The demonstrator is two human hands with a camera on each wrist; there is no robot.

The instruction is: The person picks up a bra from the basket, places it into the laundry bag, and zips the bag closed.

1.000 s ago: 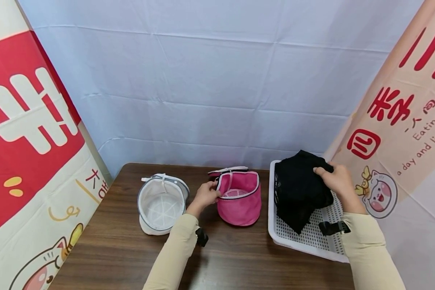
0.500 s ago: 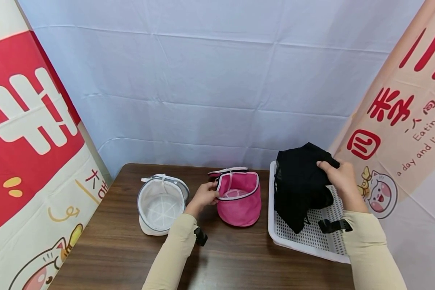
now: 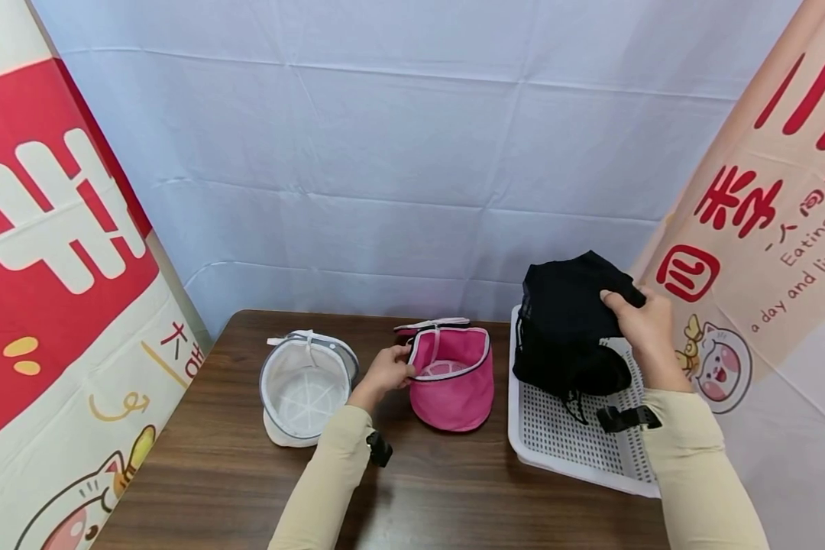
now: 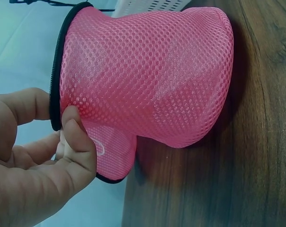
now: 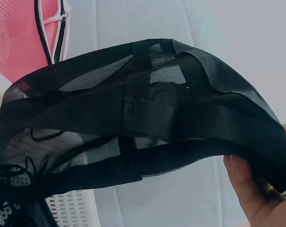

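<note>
A pink mesh laundry bag point(image 3: 452, 401) stands upright on the table, its zipped top folded back. My left hand point(image 3: 387, 372) pinches its rim at the left; in the left wrist view the fingers point(image 4: 76, 130) hold the black zipper edge. My right hand point(image 3: 646, 328) grips a black cloth item point(image 3: 567, 321) by its upper right corner. That item has sheer mesh panels and thin cords point(image 5: 27, 170), and hangs over the white plastic basket point(image 3: 580, 467); its exact kind cannot be told.
Left of my left hand stands a white mesh laundry bag point(image 3: 309, 401), its top opened. Everything stands on a dark wooden table point(image 3: 447, 489). A pale cloth backdrop point(image 3: 412, 168) hangs behind, with a printed banner point(image 3: 736, 252) close by the basket.
My right hand has lifted the black cloth item upward, so its lower part has risen and more of the basket floor shows. My left hand stays on the pink bag's rim.
</note>
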